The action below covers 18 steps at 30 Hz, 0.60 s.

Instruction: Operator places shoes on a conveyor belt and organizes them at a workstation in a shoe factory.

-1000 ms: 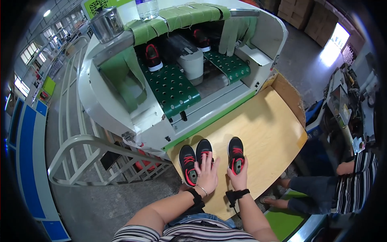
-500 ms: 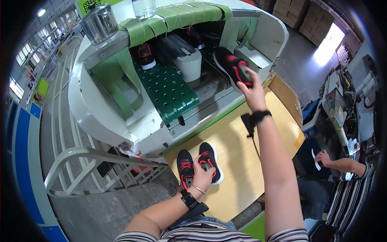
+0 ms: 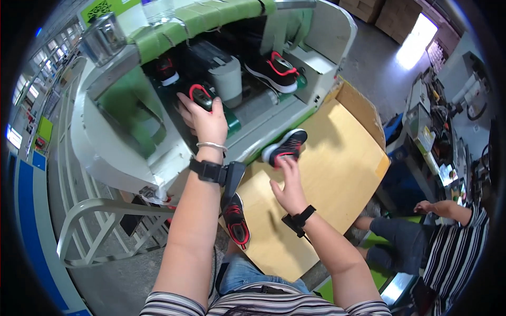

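Note:
My left hand [image 3: 204,118] is closed round the heel end of a black sneaker [image 3: 201,95] with a red-edged collar, at the left opening of a white machine; its toe is hidden in shadow. My right hand [image 3: 290,189] is above the wooden table with fingers spread. Its fingertips overlap the red heel end of another black sneaker [image 3: 289,146] lying by the machine; whether they touch I cannot tell. A third sneaker [image 3: 235,221], with red laces, stands on the table left of my right hand. Another sneaker [image 3: 272,71] sits in the right opening, toe inward.
Deeper in the left opening is a further sneaker [image 3: 166,71]. A metal pot [image 3: 101,39] and a clear bottle [image 3: 157,9] stand on top of the machine. A cardboard edge [image 3: 361,108] borders the table [image 3: 327,174]. White railing [image 3: 84,226] is at left; a co-worker [image 3: 448,237] at right.
My right hand has let go of a sneaker in the right opening and come back to the table. My left hand has carried a sneaker from the table to the left opening.

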Each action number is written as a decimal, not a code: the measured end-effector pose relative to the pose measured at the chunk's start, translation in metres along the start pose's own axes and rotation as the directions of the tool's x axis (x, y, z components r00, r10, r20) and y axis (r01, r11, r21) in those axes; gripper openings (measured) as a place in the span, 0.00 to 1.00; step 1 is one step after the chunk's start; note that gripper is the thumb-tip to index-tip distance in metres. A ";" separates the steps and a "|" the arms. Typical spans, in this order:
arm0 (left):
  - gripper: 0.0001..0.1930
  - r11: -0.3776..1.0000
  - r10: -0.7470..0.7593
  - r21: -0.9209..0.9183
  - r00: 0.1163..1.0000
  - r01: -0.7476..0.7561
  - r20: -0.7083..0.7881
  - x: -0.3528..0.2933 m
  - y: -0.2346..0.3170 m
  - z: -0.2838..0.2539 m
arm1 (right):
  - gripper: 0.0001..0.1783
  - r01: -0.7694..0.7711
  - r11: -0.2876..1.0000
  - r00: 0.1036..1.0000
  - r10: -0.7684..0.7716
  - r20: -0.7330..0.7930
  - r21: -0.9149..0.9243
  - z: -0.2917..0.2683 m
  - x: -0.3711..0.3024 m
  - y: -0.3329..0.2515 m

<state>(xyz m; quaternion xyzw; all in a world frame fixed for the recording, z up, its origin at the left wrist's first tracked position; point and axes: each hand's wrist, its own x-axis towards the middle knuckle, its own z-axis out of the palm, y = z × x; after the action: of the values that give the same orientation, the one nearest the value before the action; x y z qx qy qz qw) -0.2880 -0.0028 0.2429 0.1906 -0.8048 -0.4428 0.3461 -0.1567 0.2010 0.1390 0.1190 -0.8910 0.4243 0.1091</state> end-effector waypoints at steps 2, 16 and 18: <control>0.41 0.976 0.085 -0.204 0.996 -0.079 0.020 -0.020 -0.004 -0.005 | 0.40 0.008 0.998 0.998 -0.003 0.065 -0.066 0.000 -0.021 0.016; 0.52 0.988 -0.134 0.039 0.711 0.149 0.690 -0.266 -0.133 -0.137 | 0.49 -0.662 0.299 0.470 0.880 0.071 0.688 0.057 0.038 0.094; 0.54 0.990 -0.136 0.058 0.728 0.132 0.672 -0.270 -0.136 -0.128 | 0.48 -0.690 0.305 0.451 0.890 0.061 0.656 0.049 0.039 0.085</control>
<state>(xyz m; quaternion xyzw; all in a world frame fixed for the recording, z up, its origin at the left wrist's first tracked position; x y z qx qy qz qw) -0.0099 0.0153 0.0700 0.0760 -0.8610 -0.5029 -0.0020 -0.2244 0.2101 0.0587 -0.3837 -0.6145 0.6890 -0.0208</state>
